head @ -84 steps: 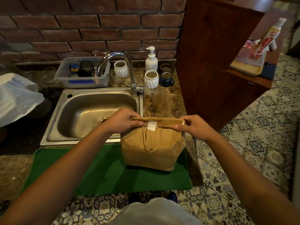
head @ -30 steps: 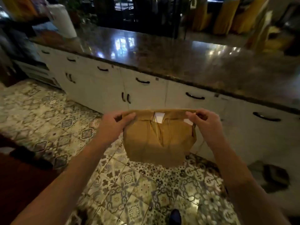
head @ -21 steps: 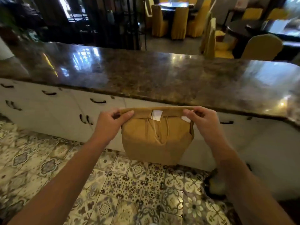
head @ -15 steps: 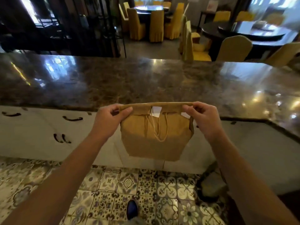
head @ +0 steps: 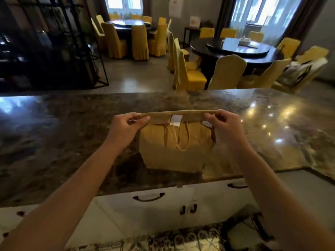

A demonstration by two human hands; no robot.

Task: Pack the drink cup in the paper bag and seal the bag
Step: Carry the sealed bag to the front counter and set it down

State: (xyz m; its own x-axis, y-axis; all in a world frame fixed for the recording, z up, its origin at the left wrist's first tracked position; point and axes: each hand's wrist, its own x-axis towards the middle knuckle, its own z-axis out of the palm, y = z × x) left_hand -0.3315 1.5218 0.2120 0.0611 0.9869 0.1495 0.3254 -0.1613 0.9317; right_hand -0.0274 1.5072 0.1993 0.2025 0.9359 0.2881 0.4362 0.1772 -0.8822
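A brown paper bag with its top folded over is over the dark marble counter, near the counter's front edge; its base looks at or just above the surface. A white sticker sits on the folded flap and the string handles hang down the front. My left hand pinches the left end of the fold. My right hand pinches the right end. The drink cup is hidden inside the bag.
White cabinets with dark handles sit below the counter. Patterned floor tiles show at the bottom. Beyond the counter are round dark tables, yellow-covered chairs and a black metal shelf.
I have turned from the sink and carried the bag across the tiled floor to the marble counter. Both hands kept their hold on the folded top; the bag now stands over the countertop.
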